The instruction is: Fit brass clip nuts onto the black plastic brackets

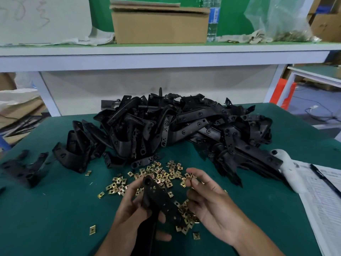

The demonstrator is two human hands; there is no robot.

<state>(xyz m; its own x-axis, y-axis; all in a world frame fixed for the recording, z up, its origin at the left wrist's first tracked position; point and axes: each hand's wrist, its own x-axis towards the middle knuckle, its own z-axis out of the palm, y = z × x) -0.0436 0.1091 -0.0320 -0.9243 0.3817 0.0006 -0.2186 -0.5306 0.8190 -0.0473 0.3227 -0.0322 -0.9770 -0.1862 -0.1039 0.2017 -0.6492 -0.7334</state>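
Early stage by my est.: left hand (pixel 135 204) grips one black bracket (pixel 158 198) over the mat, right hand (pixel 208 198) pinches a brass clip nut (pixel 191 176) just beside it, not yet fitted, w/ big bracket pile (pixel 184 126) and loose nuts (pixel 158 172) remaining.

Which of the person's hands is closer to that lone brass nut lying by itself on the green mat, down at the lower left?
Left. The left hand, gripping a black bracket, sits just right of the lone brass nut. The right hand, pinching a clip nut, is farther right.
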